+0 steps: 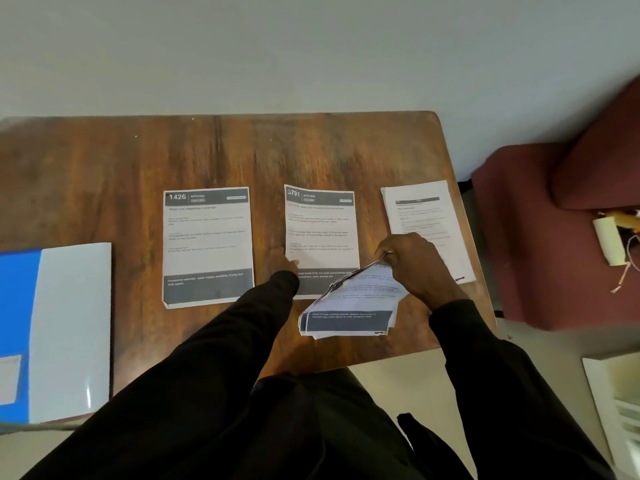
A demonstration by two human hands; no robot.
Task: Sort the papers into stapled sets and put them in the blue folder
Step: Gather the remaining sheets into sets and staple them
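Three lots of paper lie on the wooden table (221, 150). A sheet headed 1426 (207, 244) is on the left, a sheet headed 3791 (320, 230) in the middle, and a white stack (424, 216) at the right edge. My right hand (412, 261) pinches a bent bundle of printed sheets (349, 306) above the table's front edge. My left hand (282, 259) touches the lower left edge of the 3791 sheet; its fingers are mostly hidden by my sleeve. The blue folder (20, 306) lies open at the far left, with a white inner page (72, 323).
A maroon armchair (554, 209) stands just right of the table, with a small white object and wires (611, 240) on its seat. A white shelf-like item (620, 403) sits on the floor at lower right. A pale wall runs behind the table.
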